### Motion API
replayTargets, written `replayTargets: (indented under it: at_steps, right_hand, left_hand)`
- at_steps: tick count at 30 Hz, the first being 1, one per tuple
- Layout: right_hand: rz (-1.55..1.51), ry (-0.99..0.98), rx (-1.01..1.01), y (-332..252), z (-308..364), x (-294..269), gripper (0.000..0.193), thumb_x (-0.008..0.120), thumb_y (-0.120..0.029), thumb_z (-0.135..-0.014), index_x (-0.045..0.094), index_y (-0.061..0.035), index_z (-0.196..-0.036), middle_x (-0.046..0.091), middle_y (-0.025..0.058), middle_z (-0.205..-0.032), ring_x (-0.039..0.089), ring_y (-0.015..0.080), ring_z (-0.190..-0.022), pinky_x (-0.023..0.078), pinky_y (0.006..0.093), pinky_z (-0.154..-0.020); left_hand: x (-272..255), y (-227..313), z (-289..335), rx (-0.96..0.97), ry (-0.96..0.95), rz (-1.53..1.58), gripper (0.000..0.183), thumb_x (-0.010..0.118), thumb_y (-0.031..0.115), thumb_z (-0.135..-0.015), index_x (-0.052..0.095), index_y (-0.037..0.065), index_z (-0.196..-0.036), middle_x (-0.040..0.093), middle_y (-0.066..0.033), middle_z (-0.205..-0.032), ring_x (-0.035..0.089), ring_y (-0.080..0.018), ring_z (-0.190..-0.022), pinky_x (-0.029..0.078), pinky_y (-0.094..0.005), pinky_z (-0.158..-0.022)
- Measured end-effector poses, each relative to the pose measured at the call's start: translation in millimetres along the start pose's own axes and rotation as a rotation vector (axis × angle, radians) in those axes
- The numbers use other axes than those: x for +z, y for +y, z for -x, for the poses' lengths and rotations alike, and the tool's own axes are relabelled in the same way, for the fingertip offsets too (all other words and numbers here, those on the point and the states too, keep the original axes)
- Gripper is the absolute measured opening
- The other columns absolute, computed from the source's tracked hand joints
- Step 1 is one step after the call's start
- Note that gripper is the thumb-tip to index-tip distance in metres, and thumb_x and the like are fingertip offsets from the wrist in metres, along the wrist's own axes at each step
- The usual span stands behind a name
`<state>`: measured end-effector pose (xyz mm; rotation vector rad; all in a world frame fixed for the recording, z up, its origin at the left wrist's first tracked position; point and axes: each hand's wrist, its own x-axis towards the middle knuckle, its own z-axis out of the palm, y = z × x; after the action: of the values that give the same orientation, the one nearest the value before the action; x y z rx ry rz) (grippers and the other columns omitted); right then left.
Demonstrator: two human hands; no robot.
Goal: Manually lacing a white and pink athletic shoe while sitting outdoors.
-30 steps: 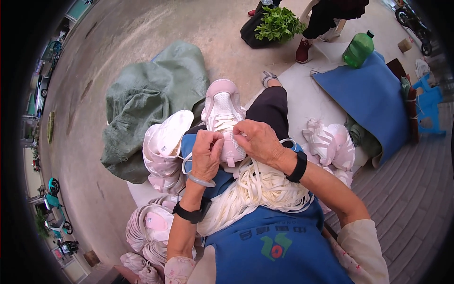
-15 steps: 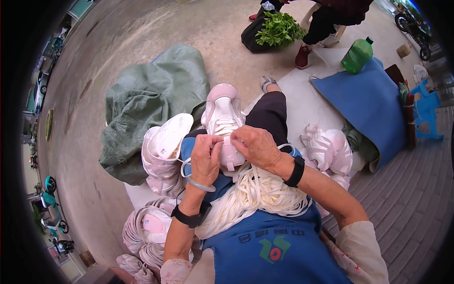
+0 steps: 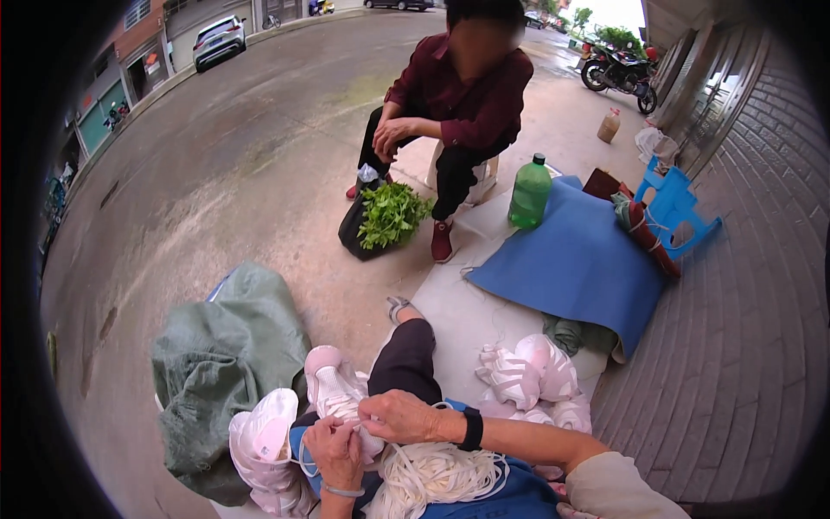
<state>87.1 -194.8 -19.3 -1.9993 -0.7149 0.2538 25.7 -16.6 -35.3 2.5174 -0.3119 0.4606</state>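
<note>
A pink and white sneaker rests at my lap, its toe pointing away from me. Pale laces cross its front. My left hand and my right hand meet over the ankle end, both closed in a pinch on the shoelace; my fingers partly hide it. Just below my hands, a heap of loose cream laces lies on my blue apron. Stacked pink and white shoe uppers stand left of my left hand. More pink and white shoes are piled to the right.
A green sack lies at the left. Ahead, a person sits beside a black bag with leafy greens. To the right are a green bottle, a blue mat and a blue stool.
The view has tilted up, so the seated person and street show more and my hands sit lower. My hands stay pinched at the sneaker, the right one now farther over it.
</note>
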Motion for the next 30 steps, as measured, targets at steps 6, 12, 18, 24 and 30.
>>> replayTargets:
  at_steps: [6, 12, 18, 24, 30]
  right_hand:
    - [-0.129, -0.036, 0.035, 5, 10, -24, 0.020, 0.050, -0.017, -0.093, 0.059, -0.0008, -0.100, 0.062, 0.0198, -0.080, 0.063, 0.0340, -0.077, 0.048, 0.0390, -0.069]
    - [-0.504, -0.329, 0.200, 14, 12, 19, 0.037, 0.056, -0.035, -0.088, 0.064, 0.0006, -0.095, 0.066, 0.0208, -0.089, 0.064, 0.0350, -0.084, 0.050, 0.0402, -0.077]
    - [-0.166, -0.145, 0.054, -7, 29, -28, 0.018, 0.056, -0.012, -0.087, 0.063, -0.0006, -0.099, 0.063, 0.0146, -0.075, 0.062, 0.0196, -0.069, 0.048, 0.0321, -0.063]
    - [-0.266, -0.337, 0.299, 6, 66, -67, 0.020, 0.052, -0.016, -0.089, 0.057, -0.0039, -0.104, 0.060, 0.0075, -0.079, 0.056, 0.0146, -0.071, 0.046, 0.0298, -0.067]
    - [0.133, -0.172, 0.300, 12, 56, -54, 0.016, 0.048, -0.015, -0.094, 0.058, -0.0032, -0.100, 0.063, 0.0186, -0.077, 0.063, 0.0363, -0.070, 0.048, 0.0437, -0.065]
  left_hand:
    - [-23, 31, -9, -0.170, -0.040, 0.525, 0.010, 0.057, 0.011, -0.093, 0.062, 0.002, -0.092, 0.064, -0.0092, -0.088, 0.060, -0.0195, -0.081, 0.048, -0.0336, -0.074]
    - [-45, 149, -21, -0.100, -0.698, 1.237, 0.013, 0.053, 0.003, -0.095, 0.061, -0.001, -0.104, 0.067, -0.0070, -0.085, 0.065, -0.0149, -0.079, 0.052, -0.0272, -0.069]
    - [-18, 188, -14, 0.280, -0.616, 1.351, 0.015, 0.056, 0.007, -0.092, 0.058, 0.003, -0.106, 0.063, -0.0082, -0.078, 0.063, -0.0177, -0.068, 0.049, -0.0292, -0.062]
    - [-46, 107, 16, -0.422, -0.805, 1.423, 0.025, 0.045, 0.012, -0.100, 0.054, 0.007, -0.123, 0.054, 0.0005, -0.074, 0.049, -0.0045, -0.057, 0.041, -0.0184, -0.054]
    - [-49, 30, 43, -0.736, -0.374, 0.917, 0.018, 0.055, 0.014, -0.094, 0.064, 0.002, -0.102, 0.058, 0.0004, -0.079, 0.050, -0.0057, -0.066, 0.041, -0.0208, -0.059]
